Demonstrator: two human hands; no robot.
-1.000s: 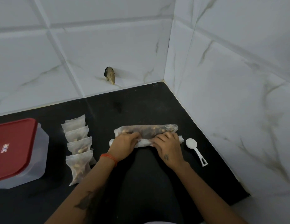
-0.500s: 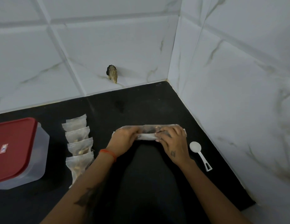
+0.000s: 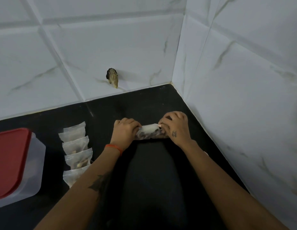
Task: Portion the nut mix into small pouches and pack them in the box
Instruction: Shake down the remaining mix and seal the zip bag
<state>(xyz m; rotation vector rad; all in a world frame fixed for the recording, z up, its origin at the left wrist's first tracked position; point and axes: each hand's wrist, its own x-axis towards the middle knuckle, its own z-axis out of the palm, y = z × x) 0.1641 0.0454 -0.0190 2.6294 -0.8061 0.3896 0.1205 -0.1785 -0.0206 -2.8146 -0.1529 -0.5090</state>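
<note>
Black counter [image 3: 152,180], white marble-tile walls [image 3: 235,80]; hands roll nut bag [image 3: 148,132].

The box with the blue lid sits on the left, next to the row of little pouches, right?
Not quite: in the head view the box has a red lid, not blue. It does sit on the left, beside the row of little pouches.

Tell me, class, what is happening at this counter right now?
A person grips a rolled-up bag of nut mix with both hands, left hand and right hand, on the black counter. Four filled small pouches lie in a row to the left, beside the box, whose red lid is on.
</note>
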